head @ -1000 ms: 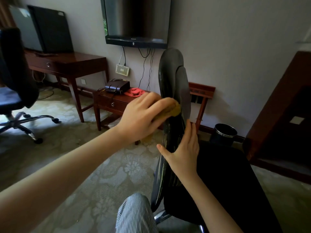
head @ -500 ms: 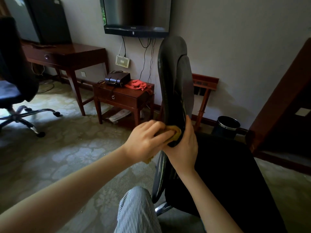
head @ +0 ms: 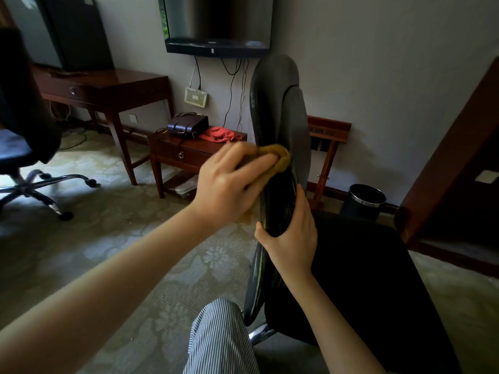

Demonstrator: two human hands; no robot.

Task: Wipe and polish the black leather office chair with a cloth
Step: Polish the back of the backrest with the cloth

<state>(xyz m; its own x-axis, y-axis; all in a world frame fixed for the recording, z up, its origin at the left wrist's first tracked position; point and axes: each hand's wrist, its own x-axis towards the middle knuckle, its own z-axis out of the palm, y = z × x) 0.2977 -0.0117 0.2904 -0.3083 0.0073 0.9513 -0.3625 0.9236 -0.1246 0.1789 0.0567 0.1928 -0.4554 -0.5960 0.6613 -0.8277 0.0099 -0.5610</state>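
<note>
Room: patterned carpet point(head: 113, 238), a grey wall and one wall-mounted television point(head: 217, 22).
Task chair: one black leather office chair point(head: 275, 109), near centre and seen edge-on, with its backrest upright and its seat to the right.
Left grip: the left grip point(head: 232, 182) reaches in from the lower left, arm outstretched. Its fingers fold over one yellow cloth point(head: 279, 155) and press it to the backrest's edge. The blur makes the exact hold uncertain, but it seems to clutch the cloth.
Right grip: the right grip point(head: 293, 238) sits lower on the same backrest. The thumb is on the near side and the fingers lie up the far face, clasping the edge.
Chairs counted: two, including the second office chair point(head: 21, 136) at far left.
Wooden surfaces: two, a tall surface point(head: 108, 82) and a low surface point(head: 186, 153) carrying one dark bag point(head: 187, 125) and one red fabric heap point(head: 220, 134).
Others: one waste bin point(head: 367, 198) and one striped trouser leg point(head: 218, 338).
</note>
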